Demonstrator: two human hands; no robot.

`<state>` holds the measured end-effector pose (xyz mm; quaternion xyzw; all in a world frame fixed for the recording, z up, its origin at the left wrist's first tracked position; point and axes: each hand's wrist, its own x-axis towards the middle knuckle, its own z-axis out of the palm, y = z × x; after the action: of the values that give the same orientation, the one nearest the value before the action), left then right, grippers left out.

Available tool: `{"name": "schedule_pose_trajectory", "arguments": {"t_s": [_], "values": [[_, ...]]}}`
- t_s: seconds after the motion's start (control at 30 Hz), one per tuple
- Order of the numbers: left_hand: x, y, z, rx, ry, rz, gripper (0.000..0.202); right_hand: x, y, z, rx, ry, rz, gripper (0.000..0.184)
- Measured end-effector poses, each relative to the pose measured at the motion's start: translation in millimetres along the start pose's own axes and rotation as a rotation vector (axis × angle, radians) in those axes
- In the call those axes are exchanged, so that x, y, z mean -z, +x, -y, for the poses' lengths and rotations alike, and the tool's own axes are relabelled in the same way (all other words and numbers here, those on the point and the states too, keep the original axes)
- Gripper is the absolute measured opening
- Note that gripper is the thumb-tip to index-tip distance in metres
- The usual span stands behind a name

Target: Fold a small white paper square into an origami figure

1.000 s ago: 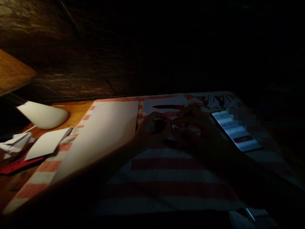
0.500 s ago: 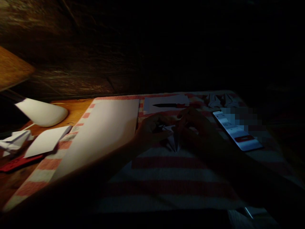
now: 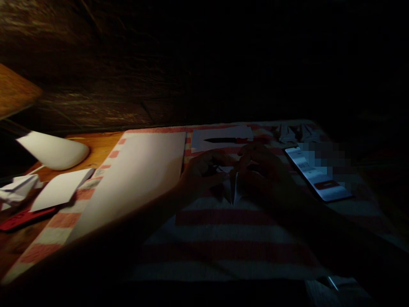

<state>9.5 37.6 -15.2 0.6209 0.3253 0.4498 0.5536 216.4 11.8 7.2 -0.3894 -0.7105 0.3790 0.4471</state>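
Note:
In dim light, my left hand (image 3: 201,172) and my right hand (image 3: 260,170) meet over a small folded white paper piece (image 3: 232,187) on a red-and-white striped cloth (image 3: 223,230). Both hands have fingers curled on the paper, whose pointed tip aims toward me. A large white sheet (image 3: 137,175) lies just left of my left hand. Beyond the hands a knife (image 3: 223,140) rests on a smaller white paper (image 3: 220,143).
A lit phone (image 3: 318,175) lies to the right of my right hand. Folded paper shapes (image 3: 294,133) sit at the far right. On the wooden table at left are a white lamp base (image 3: 54,150), a small white sheet (image 3: 60,188), crumpled paper (image 3: 15,189) and a red card (image 3: 19,218).
The hands have shifted slightly apart and the folded paper's pointed tip, hidden a second ago, now shows between them on the cloth.

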Motion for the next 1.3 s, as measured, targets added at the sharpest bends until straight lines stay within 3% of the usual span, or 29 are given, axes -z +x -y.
{"name": "schedule_pose_trajectory", "arguments": {"t_s": [0.27,0.53,0.9,1.3], "values": [[-0.2,-2,-2,0.026,0.048,0.023,0.023,-1,0,2,0.014,-0.079,0.012,0.013],[0.5,-4,-1,0.135,-0.098,0.023,0.027,2,-1,5,0.097,-0.137,0.019,0.010],[2.3,-3,1,0.115,0.007,-0.060,0.028,-9,-3,-2,-0.091,0.032,-0.042,0.012],[1.0,-4,-1,0.164,-0.010,-0.008,0.033,-4,-1,-2,0.055,0.045,0.039,0.017]]}}
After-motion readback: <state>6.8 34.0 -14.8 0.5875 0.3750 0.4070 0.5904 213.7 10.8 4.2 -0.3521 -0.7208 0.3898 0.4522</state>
